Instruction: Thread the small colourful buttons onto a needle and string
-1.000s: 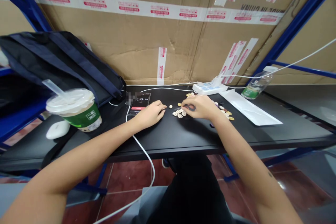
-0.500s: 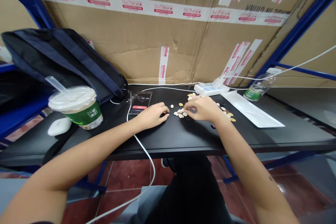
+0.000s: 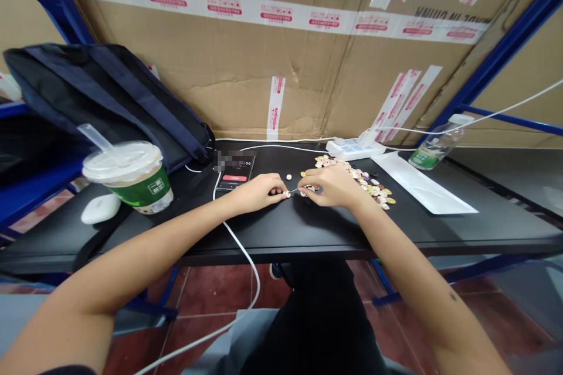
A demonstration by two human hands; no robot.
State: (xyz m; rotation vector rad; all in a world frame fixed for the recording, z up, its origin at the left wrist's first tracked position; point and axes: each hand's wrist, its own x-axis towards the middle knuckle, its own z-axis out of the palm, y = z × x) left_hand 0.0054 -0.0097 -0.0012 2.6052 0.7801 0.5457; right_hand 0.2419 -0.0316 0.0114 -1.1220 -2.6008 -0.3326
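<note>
My left hand [image 3: 267, 193] is low over the black table, thumb and fingers pinching a small white button [image 3: 287, 194] at its edge. My right hand [image 3: 329, 184] pinches a thin pale strand [image 3: 295, 190] that reaches across to this button; whether it is thread or a needle I cannot tell. White buttons [image 3: 309, 188] show partly under my right fingers. A single pale button [image 3: 289, 177] lies just behind the hands, and a yellow button [image 3: 303, 174] is close to my right fingertips. A pile of mixed buttons [image 3: 379, 192] spreads behind and beside my right hand, partly hidden by it.
A phone [image 3: 236, 173] with a white cable is left of my hands. Farther left stand a drink cup [image 3: 141, 187], an earbud case [image 3: 101, 210] and a backpack [image 3: 109, 99]. A power strip [image 3: 352, 149], white packet [image 3: 424, 184] and bottle [image 3: 433, 149] are at the right.
My left hand has moved slightly right and now pinches a white button. My right hand has shifted left and down, bringing the thin strand to that button.
</note>
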